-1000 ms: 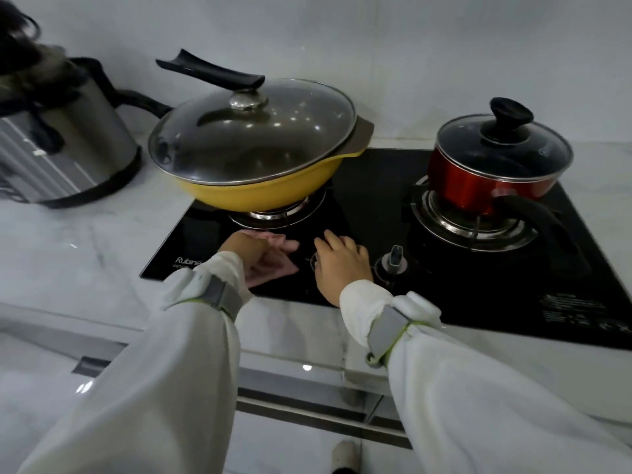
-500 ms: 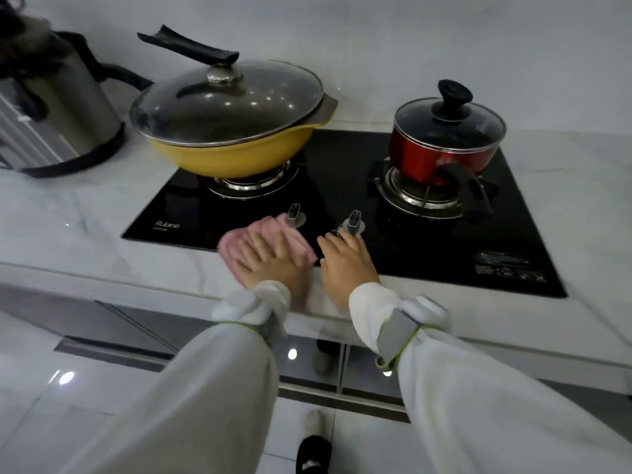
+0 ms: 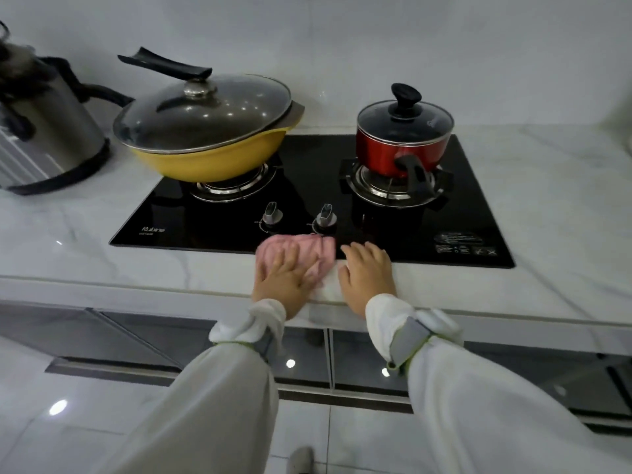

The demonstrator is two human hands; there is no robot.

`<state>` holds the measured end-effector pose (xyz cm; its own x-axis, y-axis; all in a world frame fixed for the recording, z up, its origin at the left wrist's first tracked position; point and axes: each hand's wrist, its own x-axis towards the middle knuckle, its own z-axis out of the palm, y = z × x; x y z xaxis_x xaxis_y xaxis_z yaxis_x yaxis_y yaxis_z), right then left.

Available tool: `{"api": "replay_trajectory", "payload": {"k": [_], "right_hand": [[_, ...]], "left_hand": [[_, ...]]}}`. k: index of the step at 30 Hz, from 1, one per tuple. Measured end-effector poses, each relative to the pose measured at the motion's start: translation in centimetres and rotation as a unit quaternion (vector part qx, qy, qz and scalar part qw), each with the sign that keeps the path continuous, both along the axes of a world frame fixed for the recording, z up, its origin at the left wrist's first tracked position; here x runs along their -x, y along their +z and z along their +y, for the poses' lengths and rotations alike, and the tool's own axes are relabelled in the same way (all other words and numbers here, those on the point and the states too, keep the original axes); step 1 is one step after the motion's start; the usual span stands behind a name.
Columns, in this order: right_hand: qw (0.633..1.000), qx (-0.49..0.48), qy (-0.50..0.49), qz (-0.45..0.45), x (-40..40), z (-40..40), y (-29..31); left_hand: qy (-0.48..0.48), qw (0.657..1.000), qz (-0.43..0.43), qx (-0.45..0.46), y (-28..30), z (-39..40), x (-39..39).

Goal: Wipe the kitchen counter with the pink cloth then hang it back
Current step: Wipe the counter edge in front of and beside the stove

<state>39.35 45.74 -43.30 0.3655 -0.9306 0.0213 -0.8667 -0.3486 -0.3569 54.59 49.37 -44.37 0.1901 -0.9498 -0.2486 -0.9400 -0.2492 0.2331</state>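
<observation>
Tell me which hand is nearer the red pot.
Right. The right hand lies flat on the counter edge, below the red pot; the left hand presses the pink cloth farther left.

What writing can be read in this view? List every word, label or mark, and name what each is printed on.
"Rubine": white brand name on the front left corner of the black glass hob.
Small line under that name: too small to read.
Markings beside the left knob and the right knob: too small to read.
White label block with symbols on the hob's front right corner: blurred, not readable.
Mark on the glass lid of the red pot: too faint to read.
</observation>
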Motion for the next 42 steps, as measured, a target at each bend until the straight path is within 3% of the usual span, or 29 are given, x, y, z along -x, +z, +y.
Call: {"api": "replay_trajectory", "payload": {"k": [3,6,9,12,17,22,34,39,42], "right_hand": [[1.0,0.002,0.013,0.02,0.2,0.2,-0.4],[1.0,0.002,-0.006,0.01,1.3,0.4,-0.8],[0.998,0.014,-0.046,-0.029,3.1,0.7,-1.1],[0.986,0.087,-0.114,-0.09,5.6,0.8,-1.7],[0.974,0.098,-0.197,-0.059,7.2,0.7,-1.8],[0.989,0.075,-0.124,-0.023,2.3,0.4,-1.2],[0.997,0.021,0.072,0.013,-20.0,1.4,-0.6],[0.997,-0.006,0.082,0.0,-27.9,1.8,-0.7],[0.998,0.012,0.052,0.038,-29.4,1.2,-0.1]], "left_hand": [[0.172,0.985,0.013,0.03,-0.5,0.4,-0.7],[0.184,0.982,0.001,0.039,-0.6,-0.3,3.4],[0.08,0.995,-0.013,0.052,-0.8,-0.4,8.4],[-0.079,0.995,-0.042,0.045,-0.9,-0.7,12.5],[-0.235,0.97,-0.06,0.025,-0.5,-1.9,13.2],[-0.186,0.98,-0.073,0.011,-0.2,-1.9,7.5],[-0.054,0.992,-0.104,-0.035,0.2,0.1,-16.7],[0.062,0.994,-0.087,-0.027,-0.5,0.5,-29.3],[0.127,0.99,-0.068,-0.006,-0.5,1.0,-33.7]]}}
